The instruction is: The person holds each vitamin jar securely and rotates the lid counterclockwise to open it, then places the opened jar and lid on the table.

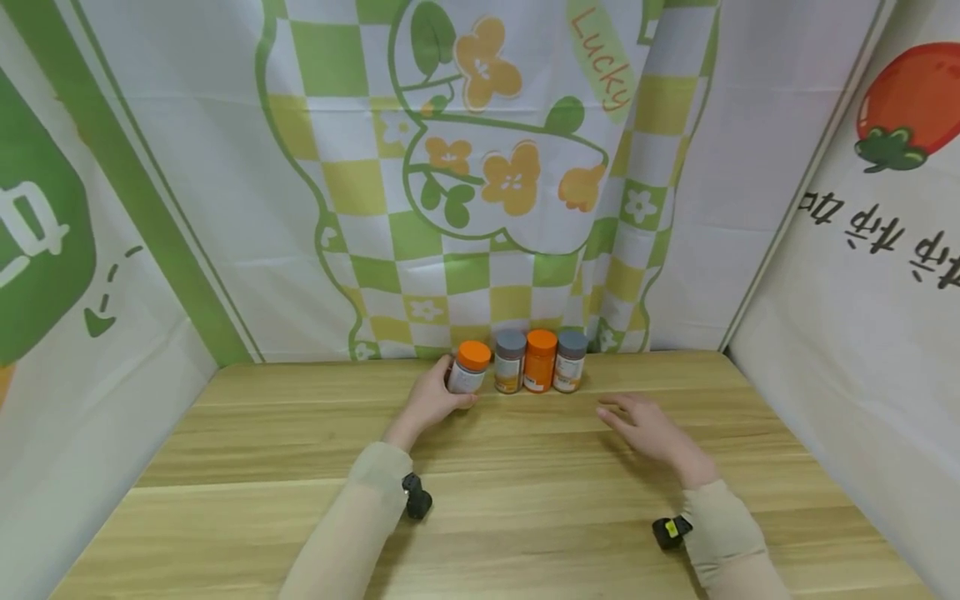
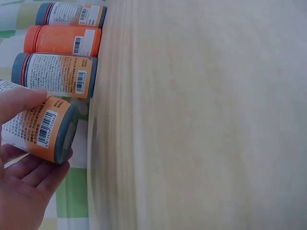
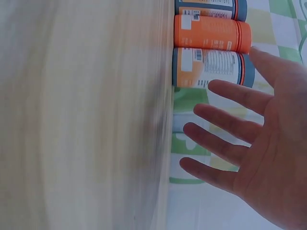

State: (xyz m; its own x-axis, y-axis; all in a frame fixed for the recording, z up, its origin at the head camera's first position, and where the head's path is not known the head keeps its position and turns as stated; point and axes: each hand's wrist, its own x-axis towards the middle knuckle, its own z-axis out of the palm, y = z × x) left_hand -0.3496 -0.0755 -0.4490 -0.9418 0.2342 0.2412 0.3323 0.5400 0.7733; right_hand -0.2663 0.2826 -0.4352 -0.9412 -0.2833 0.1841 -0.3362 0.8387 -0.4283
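My left hand (image 1: pixel 433 398) grips an orange-lidded bottle (image 1: pixel 468 372) with a white and orange label, thumb on one side and fingers round the other. In the left wrist view this bottle (image 2: pixel 41 127) is tilted, its dark base raised off the table. To its right three bottles stand upright in a row: a grey-lidded one (image 1: pixel 509 363), an all-orange one (image 1: pixel 539 362) and another grey-lidded one (image 1: pixel 570 363). My right hand (image 1: pixel 643 425) holds nothing; its fingers (image 3: pixel 230 120) are spread beside the rightmost bottle, apart from it.
The bottles stand near the back edge of the wooden table (image 1: pixel 510 500). Right behind them hangs a green and yellow checkered curtain (image 1: pixel 465 275). Printed cloth walls (image 1: pixel 862 333) close off both sides.
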